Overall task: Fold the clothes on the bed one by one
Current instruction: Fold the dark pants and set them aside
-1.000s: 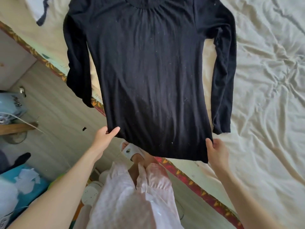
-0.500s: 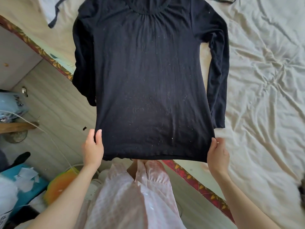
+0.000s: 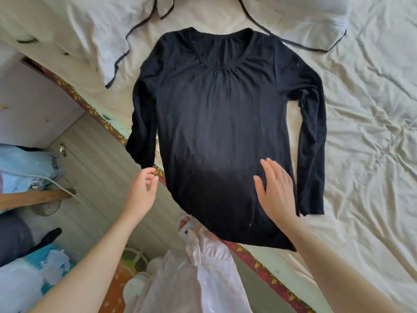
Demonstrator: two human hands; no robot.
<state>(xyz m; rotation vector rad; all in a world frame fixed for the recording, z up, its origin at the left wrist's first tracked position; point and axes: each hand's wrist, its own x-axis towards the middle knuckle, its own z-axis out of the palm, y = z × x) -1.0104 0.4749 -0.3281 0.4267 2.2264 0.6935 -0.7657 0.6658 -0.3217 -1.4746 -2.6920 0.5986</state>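
Hands first. Left hand [image 3: 141, 193]: fingers loosely curled, tips just at the cuff of the near sleeve of the black long-sleeved top [image 3: 216, 123]; whether it pinches the cuff or only touches it, cannot tell. Right hand [image 3: 274, 188]: fingers straight and spread, palm down over the lower front of the top, holding nothing; touching the cloth or hovering just above it, cannot tell.

Top lies face up on the bed [image 3: 365, 154], neckline away from the person, gathered pleats below the scoop neck. Far sleeve runs straight down beside the body on the cream sheet. Near sleeve and the hem corner hang past the bed's patterned red edge [image 3: 257, 265], over the wood-look floor [image 3: 99, 168]. White lint specks on the fabric. No label, brand or writing readable on it.

Beyond the neckline: white pillows with dark piping [image 3: 94, 35], touching the sheet, just apart from the top.

Below the hands: pale pink trousers [image 3: 194, 281], a white sandal [image 3: 186, 224] on the floor.
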